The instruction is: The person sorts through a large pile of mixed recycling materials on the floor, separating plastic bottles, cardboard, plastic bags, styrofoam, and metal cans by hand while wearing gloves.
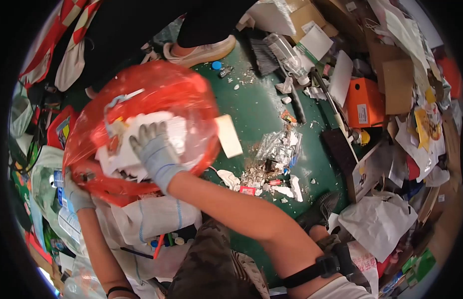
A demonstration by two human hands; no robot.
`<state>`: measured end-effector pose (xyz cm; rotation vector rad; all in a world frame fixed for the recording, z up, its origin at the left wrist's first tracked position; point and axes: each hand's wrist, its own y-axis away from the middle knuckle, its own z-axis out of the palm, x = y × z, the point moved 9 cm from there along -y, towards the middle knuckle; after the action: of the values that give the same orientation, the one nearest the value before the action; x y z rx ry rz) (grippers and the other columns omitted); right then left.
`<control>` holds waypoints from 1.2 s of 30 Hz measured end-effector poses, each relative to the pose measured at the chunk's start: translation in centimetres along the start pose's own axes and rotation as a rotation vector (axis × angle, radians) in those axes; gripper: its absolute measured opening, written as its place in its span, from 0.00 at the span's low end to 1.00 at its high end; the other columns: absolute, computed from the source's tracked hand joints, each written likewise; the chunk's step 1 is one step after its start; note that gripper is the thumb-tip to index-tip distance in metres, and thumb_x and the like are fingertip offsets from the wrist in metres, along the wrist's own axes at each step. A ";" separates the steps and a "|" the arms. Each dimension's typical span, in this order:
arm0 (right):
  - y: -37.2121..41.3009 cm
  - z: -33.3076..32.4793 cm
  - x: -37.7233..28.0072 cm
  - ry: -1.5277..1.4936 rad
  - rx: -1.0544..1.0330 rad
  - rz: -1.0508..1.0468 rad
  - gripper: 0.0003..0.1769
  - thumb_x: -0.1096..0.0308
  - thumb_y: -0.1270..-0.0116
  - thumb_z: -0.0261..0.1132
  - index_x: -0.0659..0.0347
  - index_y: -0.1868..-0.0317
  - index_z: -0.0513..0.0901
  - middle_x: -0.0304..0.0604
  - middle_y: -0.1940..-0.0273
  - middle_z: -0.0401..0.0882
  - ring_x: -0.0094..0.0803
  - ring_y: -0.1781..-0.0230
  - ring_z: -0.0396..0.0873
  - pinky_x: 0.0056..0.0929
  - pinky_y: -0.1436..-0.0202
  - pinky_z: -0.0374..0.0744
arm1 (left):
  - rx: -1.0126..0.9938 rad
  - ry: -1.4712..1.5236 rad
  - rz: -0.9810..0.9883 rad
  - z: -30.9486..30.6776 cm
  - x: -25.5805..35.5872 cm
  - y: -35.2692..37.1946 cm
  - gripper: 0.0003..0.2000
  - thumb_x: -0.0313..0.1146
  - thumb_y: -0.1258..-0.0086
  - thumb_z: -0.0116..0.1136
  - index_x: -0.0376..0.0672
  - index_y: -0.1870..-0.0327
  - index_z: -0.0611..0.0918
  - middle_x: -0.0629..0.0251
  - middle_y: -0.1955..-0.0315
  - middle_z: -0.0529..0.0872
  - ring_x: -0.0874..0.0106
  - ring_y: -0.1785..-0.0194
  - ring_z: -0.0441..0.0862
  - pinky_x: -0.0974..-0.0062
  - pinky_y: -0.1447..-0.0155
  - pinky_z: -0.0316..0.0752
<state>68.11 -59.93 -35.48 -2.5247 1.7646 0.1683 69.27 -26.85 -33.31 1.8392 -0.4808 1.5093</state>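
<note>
A red plastic bag stands wide-mouthed on the left, with white paper scraps and other mixed waste inside. My right hand, in a grey-white glove, reaches into its mouth. The fingers are stretched out and lie flat on the white scraps. My left hand, gloved too, is at the near-left rim of the bag and grips its edge, its fingertips partly hidden by the plastic. Below the bag lies a white woven sack with blue stripes.
Swept litter and a crumpled clear wrapper lie on the green floor. A brush, an orange box and piled cardboard are at the right. Another person's shoe stands beyond the bag.
</note>
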 end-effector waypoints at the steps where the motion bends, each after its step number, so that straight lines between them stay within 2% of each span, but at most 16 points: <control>1: -0.8 -1.8 -1.2 -0.149 -0.160 -0.024 0.36 0.42 0.32 0.49 0.54 0.30 0.64 0.52 0.32 0.62 0.54 0.33 0.61 0.65 0.32 0.53 | -0.013 -0.003 -0.021 -2.1 0.3 -2.1 0.14 0.38 0.32 0.57 0.47 0.48 0.78 0.70 0.57 0.81 0.73 0.60 0.78 0.74 0.56 0.75; 2: -0.4 -5.1 -1.5 -0.218 -0.173 -0.040 0.31 0.50 0.30 0.50 0.55 0.30 0.65 0.51 0.32 0.62 0.53 0.33 0.61 0.64 0.31 0.52 | -0.026 -0.007 -0.042 -4.3 0.6 -4.3 0.16 0.37 0.32 0.57 0.44 0.45 0.77 0.67 0.53 0.81 0.70 0.55 0.78 0.71 0.50 0.75; 3: -0.2 -6.6 -2.6 -0.275 0.057 -0.077 0.27 0.57 0.29 0.48 0.54 0.32 0.66 0.50 0.33 0.63 0.52 0.33 0.62 0.59 0.30 0.54 | -0.039 -0.010 -0.063 -6.5 0.8 -6.3 0.18 0.36 0.32 0.56 0.42 0.42 0.76 0.64 0.48 0.80 0.68 0.50 0.78 0.68 0.44 0.75; 6: 4.9 -15.4 2.1 -0.424 0.419 -0.103 0.26 0.61 0.32 0.49 0.53 0.34 0.67 0.48 0.33 0.64 0.47 0.32 0.62 0.52 0.30 0.57 | 0.036 -0.225 0.165 -7.2 3.8 -3.5 0.21 0.33 0.32 0.57 0.39 0.39 0.74 0.61 0.45 0.79 0.70 0.47 0.77 0.70 0.41 0.72; 8: 9.5 -18.6 9.4 -0.424 0.613 0.003 0.29 0.64 0.39 0.56 0.54 0.34 0.68 0.48 0.35 0.66 0.45 0.34 0.65 0.48 0.31 0.62 | 0.180 -0.419 0.601 -2.8 9.3 5.1 0.21 0.31 0.31 0.58 0.33 0.39 0.72 0.56 0.44 0.78 0.68 0.43 0.75 0.72 0.39 0.70; 10: 12.1 -16.9 17.8 -0.270 0.747 0.104 0.40 0.73 0.51 0.65 0.55 0.32 0.67 0.50 0.39 0.69 0.45 0.40 0.70 0.43 0.35 0.67 | 0.069 -0.379 0.926 4.0 13.0 16.6 0.20 0.28 0.28 0.54 0.32 0.38 0.70 0.54 0.41 0.76 0.67 0.41 0.74 0.72 0.36 0.67; 12: 12.1 -11.3 26.4 -0.197 0.525 0.357 0.38 0.78 0.51 0.61 0.52 0.34 0.69 0.48 0.40 0.71 0.43 0.41 0.71 0.40 0.37 0.68 | -0.048 -0.515 1.079 9.3 13.2 26.4 0.18 0.24 0.28 0.50 0.32 0.38 0.70 0.53 0.40 0.74 0.65 0.38 0.72 0.68 0.33 0.65; 13: 11.9 -7.9 29.5 -0.136 0.452 0.372 0.37 0.78 0.49 0.60 0.50 0.35 0.69 0.46 0.39 0.71 0.42 0.40 0.70 0.40 0.36 0.67 | -0.330 -0.546 1.272 12.0 11.5 30.6 0.18 0.21 0.30 0.48 0.32 0.39 0.71 0.53 0.40 0.73 0.63 0.36 0.71 0.65 0.33 0.65; 15: 10.4 -2.5 34.4 -0.007 0.292 0.376 0.34 0.78 0.45 0.57 0.47 0.36 0.70 0.44 0.39 0.70 0.41 0.39 0.70 0.41 0.35 0.67 | -0.795 -0.649 1.272 18.3 5.9 37.3 0.23 0.25 0.35 0.57 0.37 0.38 0.71 0.50 0.38 0.70 0.58 0.35 0.69 0.61 0.32 0.63; 16: 9.7 -0.7 35.9 0.056 0.198 0.367 0.32 0.77 0.43 0.55 0.46 0.36 0.70 0.43 0.38 0.70 0.41 0.39 0.70 0.41 0.35 0.66 | -1.068 -0.655 1.082 21.4 2.9 39.1 0.27 0.26 0.39 0.61 0.39 0.36 0.70 0.48 0.37 0.67 0.54 0.35 0.68 0.61 0.31 0.62; 18: 9.7 1.1 37.7 0.110 0.042 0.405 0.29 0.74 0.42 0.57 0.46 0.37 0.70 0.41 0.39 0.71 0.39 0.38 0.69 0.40 0.34 0.66 | -1.256 -0.635 0.768 24.9 -2.0 40.4 0.30 0.28 0.42 0.63 0.40 0.35 0.68 0.46 0.36 0.66 0.52 0.34 0.66 0.62 0.31 0.63; 20: 11.4 2.9 37.5 0.203 -0.100 0.429 0.34 0.76 0.43 0.59 0.44 0.34 0.67 0.41 0.33 0.65 0.41 0.32 0.64 0.40 0.32 0.64 | -1.211 -0.724 0.658 25.5 -6.4 38.9 0.33 0.30 0.43 0.65 0.40 0.34 0.67 0.45 0.36 0.65 0.51 0.33 0.65 0.62 0.31 0.62; 24: 19.2 2.3 33.2 0.236 0.025 0.223 0.28 0.69 0.44 0.60 0.50 0.40 0.69 0.43 0.40 0.70 0.41 0.37 0.68 0.41 0.38 0.68 | -1.142 -1.025 0.560 26.1 -12.2 35.7 0.36 0.33 0.47 0.67 0.40 0.34 0.67 0.45 0.35 0.63 0.50 0.32 0.63 0.61 0.30 0.61; 28: 25.1 1.2 30.3 -0.072 -0.085 0.211 0.36 0.74 0.54 0.67 0.51 0.39 0.71 0.44 0.41 0.72 0.43 0.39 0.69 0.42 0.37 0.68 | -1.087 -1.002 0.466 26.5 -15.1 33.9 0.36 0.32 0.47 0.68 0.41 0.34 0.67 0.46 0.35 0.63 0.51 0.32 0.63 0.63 0.30 0.61; 32: 17.2 -5.2 28.3 -0.119 0.228 0.055 0.33 0.77 0.53 0.61 0.52 0.41 0.73 0.44 0.45 0.75 0.44 0.43 0.72 0.42 0.40 0.71 | -1.059 -0.916 0.425 25.3 -15.3 33.9 0.34 0.30 0.45 0.66 0.41 0.34 0.67 0.47 0.36 0.65 0.52 0.34 0.65 0.64 0.30 0.62; 36: 3.5 -3.6 27.6 -0.085 0.308 -0.082 0.27 0.76 0.45 0.57 0.49 0.42 0.75 0.41 0.47 0.76 0.40 0.43 0.73 0.38 0.42 0.71 | -1.018 -0.969 0.439 23.2 -16.3 34.1 0.33 0.30 0.44 0.65 0.43 0.34 0.68 0.47 0.37 0.66 0.52 0.34 0.66 0.64 0.31 0.62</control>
<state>74.43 -87.27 -35.21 -2.3284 1.5196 -0.0015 58.39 -69.14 -41.16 1.4840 -1.7908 0.2586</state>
